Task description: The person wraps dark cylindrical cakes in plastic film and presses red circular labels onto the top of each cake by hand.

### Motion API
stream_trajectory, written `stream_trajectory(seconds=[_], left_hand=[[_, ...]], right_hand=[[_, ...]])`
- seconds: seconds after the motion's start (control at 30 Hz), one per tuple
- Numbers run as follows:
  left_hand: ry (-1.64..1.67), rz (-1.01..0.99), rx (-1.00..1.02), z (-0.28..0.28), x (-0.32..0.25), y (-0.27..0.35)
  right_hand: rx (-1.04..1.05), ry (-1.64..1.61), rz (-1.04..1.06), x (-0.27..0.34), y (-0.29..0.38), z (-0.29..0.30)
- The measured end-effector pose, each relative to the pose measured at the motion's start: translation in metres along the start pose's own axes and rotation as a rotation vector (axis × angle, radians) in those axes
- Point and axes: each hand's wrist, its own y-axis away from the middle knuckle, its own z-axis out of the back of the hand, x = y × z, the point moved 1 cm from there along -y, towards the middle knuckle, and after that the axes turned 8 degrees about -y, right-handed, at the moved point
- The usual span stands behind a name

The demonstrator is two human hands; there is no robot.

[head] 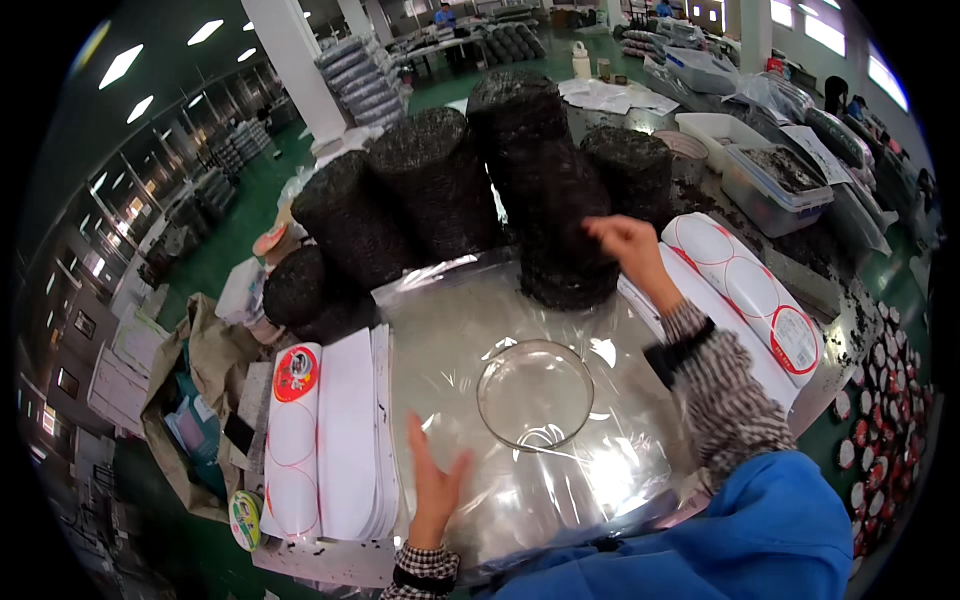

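Before me lie clear plastic film sheets or bags [450, 330]. A thin round ring [535, 395] sits on them. My left hand [435, 480] hovers over the film's left part, thumb and fingers apart, holding nothing. My right hand [626, 244] is at the right side of a tall dark stack of what look like dried seaweed discs [559, 187]. Its fingers are bent and blurred, and I cannot tell whether they grip a disc. The stack's lower end rests on the film's far edge.
More dark stacks [427, 180] stand behind the film. Printed label sheets [356, 435] lie left, with another label pile [739, 292] right. Plastic tubs [776, 180] with dark scraps stand back right. A cloth bag [202, 330] hangs left; a tape roll [244, 520] sits at the near-left edge.
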Motion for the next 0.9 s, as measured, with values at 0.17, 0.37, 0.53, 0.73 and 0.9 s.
stream_trajectory(seconds=[0.17, 0.37, 0.53, 0.73, 0.9], left_hand=[[0.258, -0.116, -0.272, -0.039, -0.035, -0.041], [0.389, 0.036, -0.088, -0.048, -0.020, -0.123], [0.073, -0.365, 0.450, -0.074, -0.008, -0.134], [-0.470, -0.441, 0.344, -0.110, -0.022, -0.074], [0.200, -0.134, -0.157, -0.066, -0.027, -0.078]], right_hand=[[0.793, 0.469, 0.362, 0.023, 0.147, -0.061], [-0.043, 0.158, -0.276, -0.013, 0.101, -0.046], [-0.178, -0.503, -0.983, -0.010, 0.081, -0.018], [0.107, -0.212, -0.615, 0.054, 0.107, -0.040], [0.284, 0.431, 0.203, 0.090, 0.133, -0.054]])
